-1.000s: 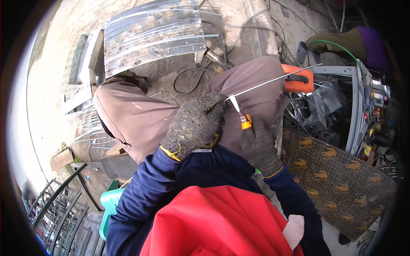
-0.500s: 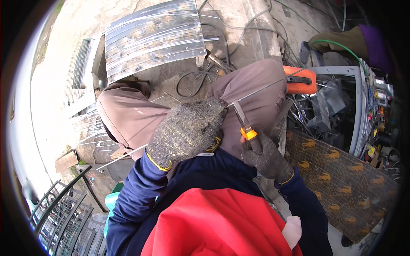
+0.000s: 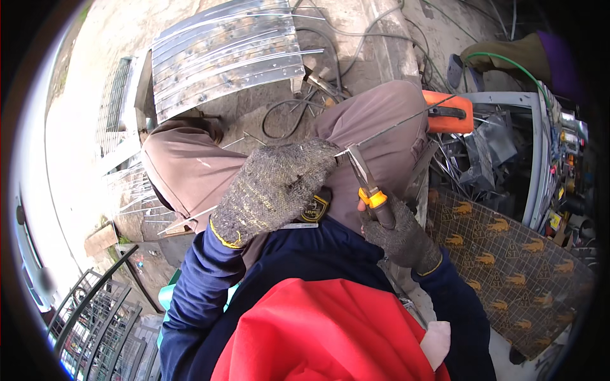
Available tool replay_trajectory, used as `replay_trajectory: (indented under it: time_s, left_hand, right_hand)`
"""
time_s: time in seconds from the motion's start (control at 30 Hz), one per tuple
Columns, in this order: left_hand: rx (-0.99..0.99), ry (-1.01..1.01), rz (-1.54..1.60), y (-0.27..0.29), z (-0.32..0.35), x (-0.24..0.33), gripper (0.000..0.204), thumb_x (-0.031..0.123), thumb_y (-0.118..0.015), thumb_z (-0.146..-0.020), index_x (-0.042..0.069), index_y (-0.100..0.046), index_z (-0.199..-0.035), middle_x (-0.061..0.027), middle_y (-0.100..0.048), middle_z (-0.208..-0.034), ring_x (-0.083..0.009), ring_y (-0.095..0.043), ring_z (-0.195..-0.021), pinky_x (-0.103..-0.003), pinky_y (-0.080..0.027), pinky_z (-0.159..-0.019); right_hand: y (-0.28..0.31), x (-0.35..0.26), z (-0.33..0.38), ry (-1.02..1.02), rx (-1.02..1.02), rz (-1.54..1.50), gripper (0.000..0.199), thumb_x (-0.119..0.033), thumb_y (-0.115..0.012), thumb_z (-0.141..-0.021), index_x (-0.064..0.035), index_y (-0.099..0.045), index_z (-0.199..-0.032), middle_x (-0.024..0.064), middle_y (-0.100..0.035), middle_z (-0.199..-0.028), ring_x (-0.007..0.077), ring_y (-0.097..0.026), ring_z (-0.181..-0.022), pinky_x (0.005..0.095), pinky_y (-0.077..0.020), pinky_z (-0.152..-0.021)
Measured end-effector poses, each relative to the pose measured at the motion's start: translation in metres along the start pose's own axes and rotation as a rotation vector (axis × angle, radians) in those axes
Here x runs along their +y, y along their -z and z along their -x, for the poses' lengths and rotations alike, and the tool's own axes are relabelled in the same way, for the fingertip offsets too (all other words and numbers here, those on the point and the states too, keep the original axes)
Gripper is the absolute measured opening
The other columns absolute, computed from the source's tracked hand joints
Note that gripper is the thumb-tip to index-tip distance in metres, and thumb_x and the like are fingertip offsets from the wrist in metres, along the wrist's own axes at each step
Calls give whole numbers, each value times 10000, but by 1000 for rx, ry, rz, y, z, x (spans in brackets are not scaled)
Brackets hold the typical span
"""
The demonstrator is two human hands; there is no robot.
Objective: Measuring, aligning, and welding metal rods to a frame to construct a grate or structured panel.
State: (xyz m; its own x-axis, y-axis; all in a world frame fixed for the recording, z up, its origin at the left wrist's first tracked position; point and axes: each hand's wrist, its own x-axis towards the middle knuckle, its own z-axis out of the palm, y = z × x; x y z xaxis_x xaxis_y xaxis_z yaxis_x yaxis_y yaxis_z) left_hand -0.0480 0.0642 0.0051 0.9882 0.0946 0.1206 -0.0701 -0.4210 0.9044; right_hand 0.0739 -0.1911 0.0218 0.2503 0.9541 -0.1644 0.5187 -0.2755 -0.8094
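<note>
My left hand [image 3: 273, 187], in a grey knit glove, is closed around a long thin metal rod [image 3: 394, 127] above my lap. The rod slants from low on the left, under my left hand, up past my right knee. In my right hand [image 3: 400, 236], also gloved, is a pair of pliers [image 3: 375, 198] with orange and dark handles. Their jaws point up and meet the rod just right of my left fingertips. Whether the jaws are clamped on it cannot be made out. A dark round badge [image 3: 316, 207] shows at my waist.
A ribbed sheet-metal panel [image 3: 225, 60] carrying thin rods stands ahead. Cables [image 3: 337, 54] lie on the ground beyond my knees. At right are an orange case [image 3: 450, 113], a bin of metal scraps [image 3: 492, 149] and a patterned board [image 3: 502, 267]. Another person's leg [image 3: 508, 60] is at upper right.
My left hand has shifted slightly, and more of the badge at my waist shows. The rod's left end has risen a little. The pliers stay at the rod.
</note>
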Motion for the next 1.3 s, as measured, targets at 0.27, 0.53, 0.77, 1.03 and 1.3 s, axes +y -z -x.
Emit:
replay_trajectory:
  time_s: [0.27, 0.53, 0.77, 1.03, 1.3]
  left_hand:
    - [-13, 246, -213, -15, 4, 11, 298, 115, -609, -922, 19, -666, -1198, -208, -685, -1176, -400, -655, -1073, -441, -533, -892]
    - [68, 52, -53, -5, 7, 1, 366, 111, -650, -904, 42, -654, -1263, -160, -691, -1206, -356, -676, -1060, -427, -540, -912]
    - [88, 259, 231, 20, 21, 21, 275, 74, -614, -969, 28, -679, -1232, -121, -715, -1182, -275, -692, -1073, -373, -547, -917]
    - [-76, 454, 152, 51, 52, 13, 402, 78, -600, -978, 37, -558, -1376, -140, -618, -1329, -263, -614, -1194, -354, -512, -1015]
    - [44, 367, -133, 39, 71, -2, 402, 176, -692, -855, 96, -688, -1249, -150, -710, -1165, -357, -664, -1058, -429, -528, -919]
  right_hand:
    - [-17, 1, 7, -227, 166, 299, 536, -75, -701, -873, 97, -465, -1323, 239, -580, -1082, 343, -649, -944, 416, -544, -793]
    - [12, -3, 2, -605, -133, -1247, 490, -143, -695, -895, -53, -502, -1336, 112, -595, -1121, 185, -640, -896, 339, -543, -791]
    - [24, -33, -13, -562, 210, -522, 410, -51, -662, -914, -65, -521, -1299, 21, -581, -1035, 93, -615, -876, 288, -531, -790]
    - [29, -26, -18, -621, 31, -903, 371, -91, -675, -905, -73, -538, -1249, 0, -563, -911, 71, -567, -809, 256, -481, -710]
    - [27, -20, -24, -578, 17, -1201, 419, -96, -680, -868, -63, -504, -1248, 2, -541, -878, 77, -532, -773, 246, -437, -691]
